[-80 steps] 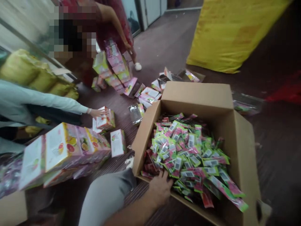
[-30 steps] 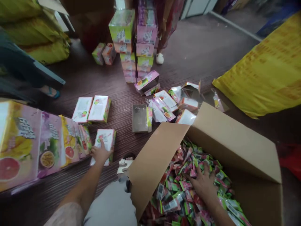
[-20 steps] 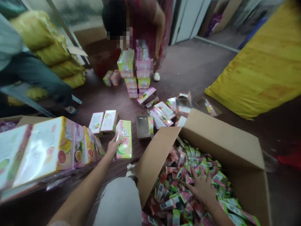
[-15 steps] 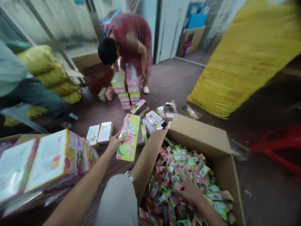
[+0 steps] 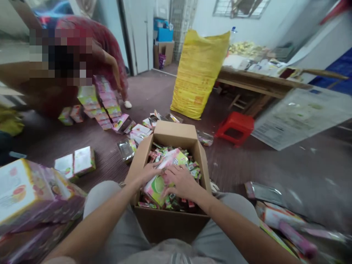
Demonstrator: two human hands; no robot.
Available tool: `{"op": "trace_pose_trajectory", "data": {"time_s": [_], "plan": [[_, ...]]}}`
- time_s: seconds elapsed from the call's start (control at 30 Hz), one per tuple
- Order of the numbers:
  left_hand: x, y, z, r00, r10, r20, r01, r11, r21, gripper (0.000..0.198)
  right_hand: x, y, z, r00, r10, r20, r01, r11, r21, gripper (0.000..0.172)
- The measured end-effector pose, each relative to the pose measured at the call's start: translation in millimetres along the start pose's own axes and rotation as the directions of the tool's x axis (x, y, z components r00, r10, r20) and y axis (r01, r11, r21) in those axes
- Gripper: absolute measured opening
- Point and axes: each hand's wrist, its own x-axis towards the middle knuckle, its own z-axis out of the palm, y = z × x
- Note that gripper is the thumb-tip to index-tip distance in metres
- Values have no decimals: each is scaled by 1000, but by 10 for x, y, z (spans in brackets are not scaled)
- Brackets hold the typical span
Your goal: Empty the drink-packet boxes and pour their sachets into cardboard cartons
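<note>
An open cardboard box [image 5: 167,134] sits between my knees, filled with several small pink and green sachets [image 5: 189,167]. Over the sachets I hold a pink and green carton [image 5: 161,181] with fruit pictures on it. My left hand [image 5: 147,172] grips the carton's left edge. My right hand [image 5: 180,181] lies across its right side, fingers bent over it. The carton is tilted, one end pointing toward the box's far wall.
A row of colourful cartons [image 5: 24,189] lies at my left, two loose ones [image 5: 75,165] beyond. Another person bends over a stack of cartons [image 5: 100,101] at the back left. A yellow sack [image 5: 198,75], a red stool [image 5: 233,124] and a wooden table [image 5: 258,84] stand behind.
My left hand picked the carton off the floor and brought it over the box. My right hand left the sachets and took hold of the carton. The view tilted up.
</note>
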Motion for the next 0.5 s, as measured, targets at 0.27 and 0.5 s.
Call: {"op": "trace_pose_trajectory", "data": {"time_s": [0.27, 0.5], "plan": [[-14, -103, 126, 962, -104, 251, 101, 995, 28, 65, -138, -54, 142, 963, 104, 248, -66, 985, -159, 67], [40, -64, -12, 948, -146, 281, 169, 984, -58, 65, -209, -64, 9, 964, -1, 264, 18, 998, -63, 28]]}}
